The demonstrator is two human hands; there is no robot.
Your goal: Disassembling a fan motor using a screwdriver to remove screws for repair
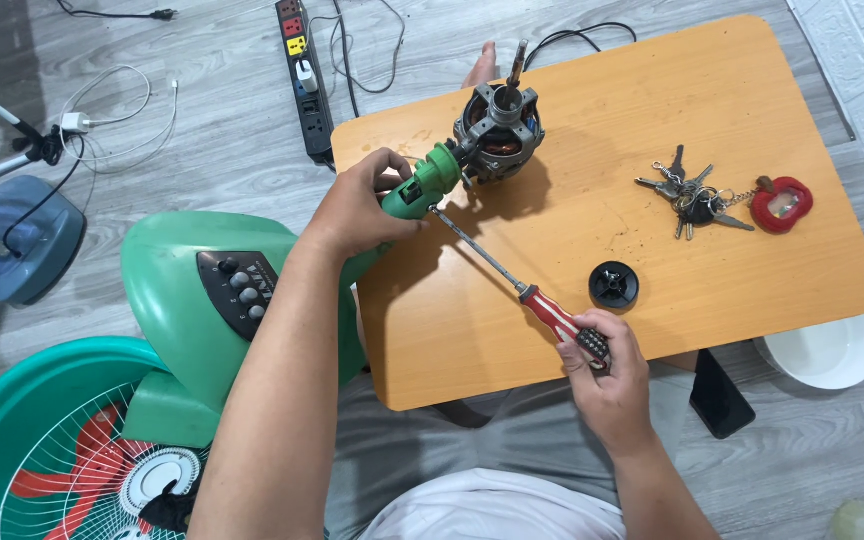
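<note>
Right hand (600, 362) gripping screwdriver (512, 280), tip at green neck (422, 185) clasped by left hand (357, 205); probably loosening screw beside motor (498, 125); needs steady turning.

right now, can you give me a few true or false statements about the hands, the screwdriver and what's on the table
1. The right hand holds a red-handled screwdriver. True.
2. The left hand grips the bunch of keys. False: it grips the green neck of the fan motor; the keys lie apart.
3. The screwdriver tip points at the green neck. True.
4. The black round cap sits on the motor. False: it lies on the wooden table.
</note>
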